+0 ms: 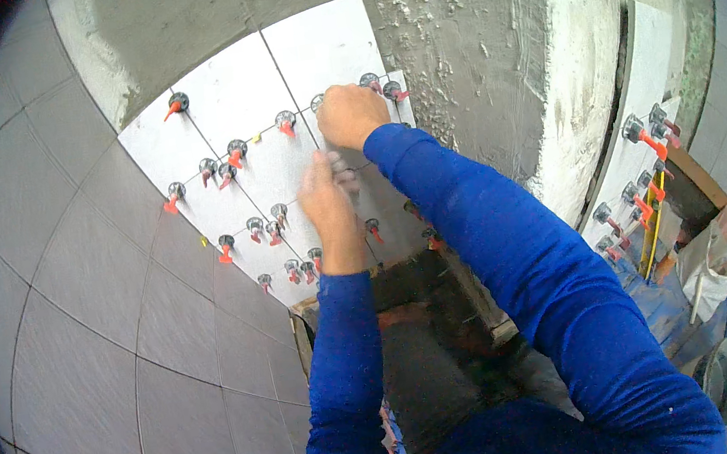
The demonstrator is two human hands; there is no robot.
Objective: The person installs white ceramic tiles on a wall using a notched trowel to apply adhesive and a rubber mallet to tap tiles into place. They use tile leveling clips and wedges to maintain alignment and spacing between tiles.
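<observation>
White tiles (221,89) cover part of the wall in front of me, with grey-and-red tile levelling clips (236,152) along their joints. My right hand (353,115) is closed at the joint below the upper tiles; whatever its fingers hold is hidden. Right beside its knuckles, a grey round clip base (318,102) shows. Lower and to the left, my left hand (328,197) is in front of the tiles, its fingers smeared by motion. Another red-handled clip (286,123) sits just left of both hands. Two more clips (393,91) stand right of my right hand.
Grey tiles (66,266) cover the surface on the left. Bare rough cement (464,48) lies right of the white tiles. A narrow white tile strip (639,90) with several clips stands farther right, above a white bag (710,264). A wooden piece (473,295) juts out below my right forearm.
</observation>
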